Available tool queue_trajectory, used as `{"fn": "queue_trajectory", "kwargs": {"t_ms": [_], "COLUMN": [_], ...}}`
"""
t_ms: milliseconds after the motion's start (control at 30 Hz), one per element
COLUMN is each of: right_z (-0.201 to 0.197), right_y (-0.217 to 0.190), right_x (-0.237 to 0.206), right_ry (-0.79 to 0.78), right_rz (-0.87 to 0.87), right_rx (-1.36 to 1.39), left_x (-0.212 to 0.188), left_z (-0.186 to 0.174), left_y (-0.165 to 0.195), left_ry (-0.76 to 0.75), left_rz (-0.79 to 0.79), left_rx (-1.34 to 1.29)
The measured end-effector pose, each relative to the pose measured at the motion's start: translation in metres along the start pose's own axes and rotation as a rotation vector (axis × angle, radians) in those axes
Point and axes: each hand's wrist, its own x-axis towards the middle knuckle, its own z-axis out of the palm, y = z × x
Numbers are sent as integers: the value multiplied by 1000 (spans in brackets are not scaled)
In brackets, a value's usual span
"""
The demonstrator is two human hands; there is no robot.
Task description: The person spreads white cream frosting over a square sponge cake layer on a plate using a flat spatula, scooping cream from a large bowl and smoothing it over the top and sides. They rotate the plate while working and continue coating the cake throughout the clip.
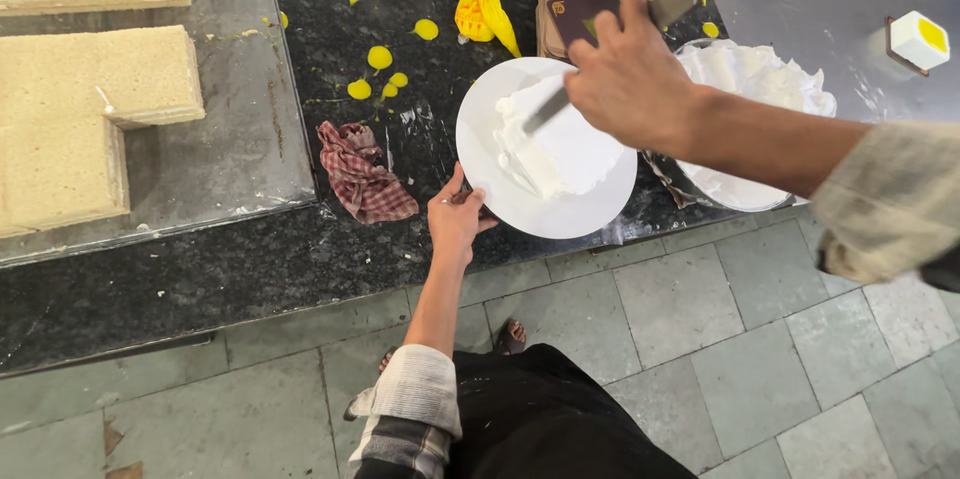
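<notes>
A white round turntable (590,207) stands on the dark stone counter and carries a small cake covered in white cream (548,144). My left hand (458,214) grips the turntable's near left edge from below. My right hand (628,79) is closed around a palette knife (552,107), with its wooden handle sticking up behind my fingers. The blade lies against the cream on top of the cake.
A red checked cloth (362,171) lies left of the turntable. Yellow cream blobs (380,59) and a yellow piping bag (484,19) dot the counter. A bowl of white cream (752,89) sits at right. Sponge cake slabs (70,109) rest on a steel tray (240,139). Small iced cakes (918,39) stand at far right.
</notes>
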Motion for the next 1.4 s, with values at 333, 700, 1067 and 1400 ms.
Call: {"fn": "queue_trajectory", "kwargs": {"t_ms": [333, 700, 1067, 1400], "right_z": [-19, 20, 9, 32], "right_y": [-7, -8, -1, 12], "right_x": [-72, -42, -17, 3], "right_ry": [146, 197, -224, 255], "right_rz": [-93, -88, -142, -68], "right_rx": [-56, -131, -13, -216], "left_x": [1, 6, 9, -5], "left_z": [0, -2, -6, 0], "left_y": [1, -1, -2, 15], "left_ry": [1, -1, -4, -12], "left_rz": [4, -12, -12, -4], "left_rx": [65, 43, 39, 50]}}
